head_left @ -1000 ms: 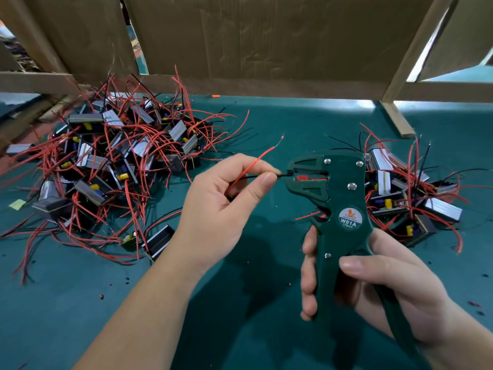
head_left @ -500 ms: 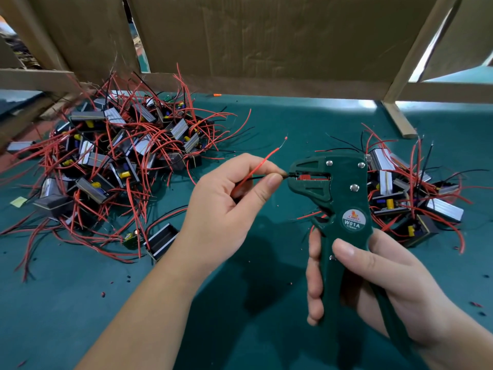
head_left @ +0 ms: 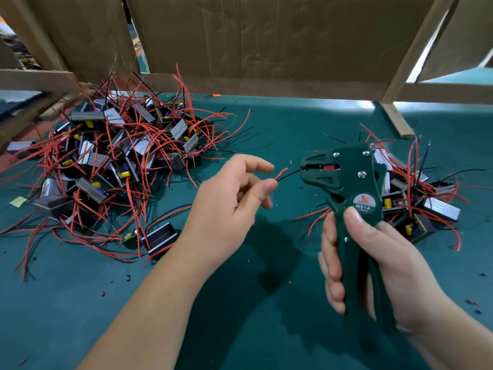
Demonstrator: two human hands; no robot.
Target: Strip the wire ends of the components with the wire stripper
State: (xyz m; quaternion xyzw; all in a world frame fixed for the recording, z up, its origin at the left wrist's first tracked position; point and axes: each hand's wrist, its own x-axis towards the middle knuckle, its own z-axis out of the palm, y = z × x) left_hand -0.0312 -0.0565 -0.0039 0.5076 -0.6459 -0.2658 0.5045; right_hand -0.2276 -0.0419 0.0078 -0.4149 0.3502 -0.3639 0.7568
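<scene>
At frame center, your left hand (head_left: 229, 206) pinches a black wire (head_left: 289, 174) running rightward into the wire stripper (head_left: 344, 182) clenched upright in your right hand (head_left: 373, 263).

There is one view only, from the head, looking forward and down, close above the green tabletop (head_left: 266, 316) toward its far edge with cardboard wall (head_left: 266, 36).

Lighting even, moderately bright. Daylight enters through gaps behind the cardboard wall (head_left: 266, 38), with glare on the green mat (head_left: 365, 104). My hands cast soft shadows below. Wide-angle bending at edges; slight motion blur.
</scene>
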